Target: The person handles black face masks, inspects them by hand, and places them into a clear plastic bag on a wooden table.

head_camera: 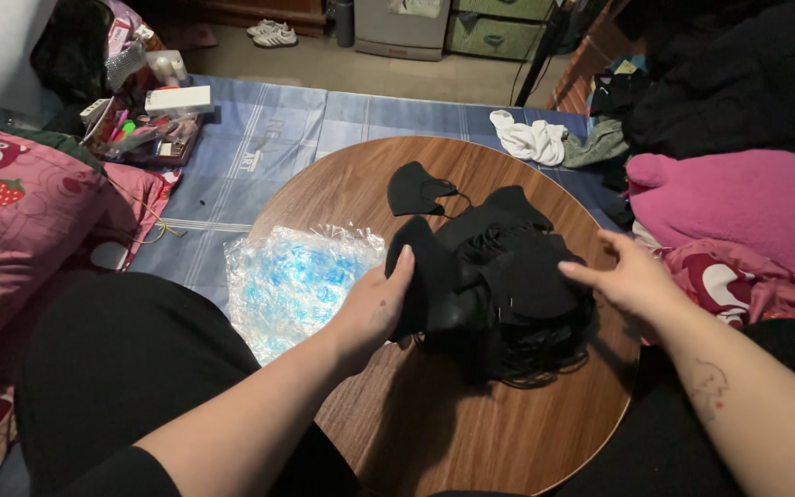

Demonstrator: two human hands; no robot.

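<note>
A heap of black face masks (499, 285) with tangled ear loops lies on a round wooden table (342, 193). My left hand (374, 308) grips one black mask at the heap's left edge, thumb on top. My right hand (632, 276) rests at the heap's right side with fingers spread, fingertips touching the masks. One single black mask (416, 189) lies apart, toward the table's far side.
A crinkled clear plastic bag (292, 276) lies on the table's left part. A pink cushion (11, 212) sits left, pink bedding (738, 198) right, a white cloth (531, 138) behind the table, and a cluttered tray of small items (144, 124) at far left.
</note>
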